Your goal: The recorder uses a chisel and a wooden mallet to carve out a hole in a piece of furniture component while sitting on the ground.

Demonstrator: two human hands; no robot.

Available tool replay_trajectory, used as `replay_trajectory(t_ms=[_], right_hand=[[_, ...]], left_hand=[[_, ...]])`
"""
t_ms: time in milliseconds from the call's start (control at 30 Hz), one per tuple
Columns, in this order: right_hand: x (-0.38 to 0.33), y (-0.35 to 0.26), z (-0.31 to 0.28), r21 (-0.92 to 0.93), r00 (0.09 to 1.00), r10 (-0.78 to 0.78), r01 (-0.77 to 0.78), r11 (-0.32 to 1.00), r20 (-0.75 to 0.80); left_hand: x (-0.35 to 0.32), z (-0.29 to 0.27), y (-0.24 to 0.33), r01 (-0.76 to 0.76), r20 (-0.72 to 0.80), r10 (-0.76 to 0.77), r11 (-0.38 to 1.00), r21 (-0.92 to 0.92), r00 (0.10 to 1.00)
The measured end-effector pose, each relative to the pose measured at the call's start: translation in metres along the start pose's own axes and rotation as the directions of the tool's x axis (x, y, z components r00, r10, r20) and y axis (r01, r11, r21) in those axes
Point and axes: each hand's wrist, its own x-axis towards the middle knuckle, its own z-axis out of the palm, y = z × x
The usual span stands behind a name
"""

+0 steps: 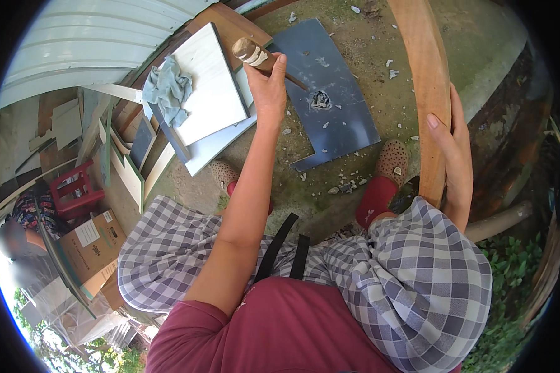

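I am sitting with the dark blue tile (330, 99) lying flat on the ground (367, 50) in front of my feet, so that I can work on it from above. My left hand (267, 87) is closing tightly around the wooden handle of a tool (255, 55), whose thin metal end is reaching toward the broken hole (320, 99) near the middle of the tile. My right hand (451, 155) is wrapping loosely around the wooden plank (426, 81), keeping it upright beside my right knee.
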Motion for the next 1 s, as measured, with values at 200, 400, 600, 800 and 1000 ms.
replay_trajectory(t_ms=[200, 400, 600, 800, 1000], right_hand=[[-0.002, -0.001, 0.006, 0.072, 0.999, -0.012, 0.016, 0.997, -0.053], [-0.001, 0.003, 0.0, 0.037, 0.999, -0.014, 0.015, 0.999, -0.035], [0.001, 0.009, 0.005, 0.039, 1.0, -0.008, 0.009, 0.999, -0.023], [0.011, 0.004, 0.003, -0.045, 0.997, -0.072, 0.072, 0.996, 0.014], [0.031, -0.076, 0.025, -0.192, 0.883, -0.429, 0.462, 0.866, 0.192]], left_hand=[[-0.016, -0.006, -0.007, 0.04, -0.044, -0.035, 0.992, 0.119, 0.998], [-0.019, 0.002, -0.011, 0.047, -0.016, -0.045, 0.987, 0.156, 0.999], [-0.022, -0.001, -0.006, 0.047, -0.005, -0.047, 0.98, 0.191, 0.999], [-0.025, 0.012, -0.012, 0.071, -0.033, -0.067, 0.985, 0.16, 0.997], [-0.024, 0.02, -0.021, 0.051, -0.126, -0.039, 0.994, 0.096, 0.991]])
